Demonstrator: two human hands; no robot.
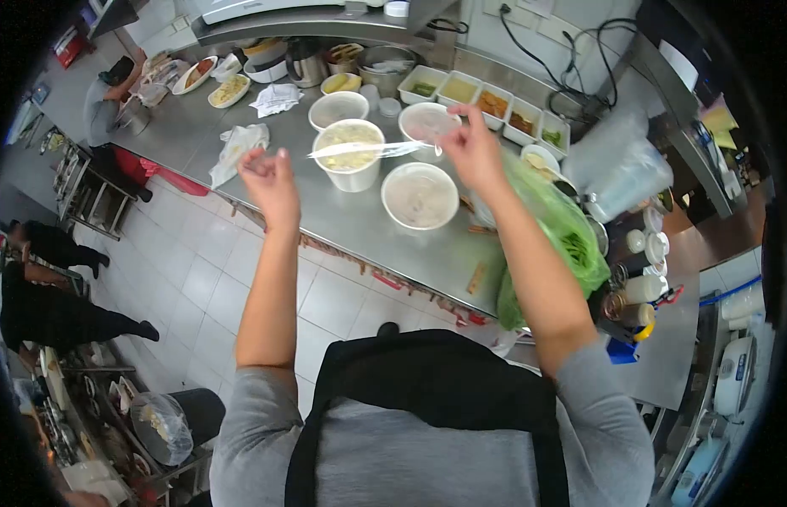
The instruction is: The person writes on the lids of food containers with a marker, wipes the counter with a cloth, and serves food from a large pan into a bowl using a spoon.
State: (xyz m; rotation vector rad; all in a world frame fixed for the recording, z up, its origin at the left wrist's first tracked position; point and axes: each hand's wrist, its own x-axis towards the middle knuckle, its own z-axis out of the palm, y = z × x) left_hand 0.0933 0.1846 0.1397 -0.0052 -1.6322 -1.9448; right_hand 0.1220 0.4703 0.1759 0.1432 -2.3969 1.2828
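My left hand [273, 184] is raised over the counter's front edge, its fingers curled; what they hold, if anything, I cannot make out. A thin, clear plastic piece [381, 150] stretches sideways between my hands, its right end at the fingers of my right hand [480, 154]. The plastic crosses above a white tub [353, 179] with pale yellowish food inside. Just right of that, a second white tub [420, 198] holds whitish contents. Behind stand two more white tubs, one grey-white inside [338, 107] and one pinkish inside [423, 123], near my right hand.
Small white trays of ingredients [495, 103] line the counter's back. Crumpled white cloths [240, 148] lie left. A green plastic bag of greens [554, 245] sits under my right forearm. Bottles [647, 289] stand at right. Other people [55, 296] work at left near a lined bin [175, 422].
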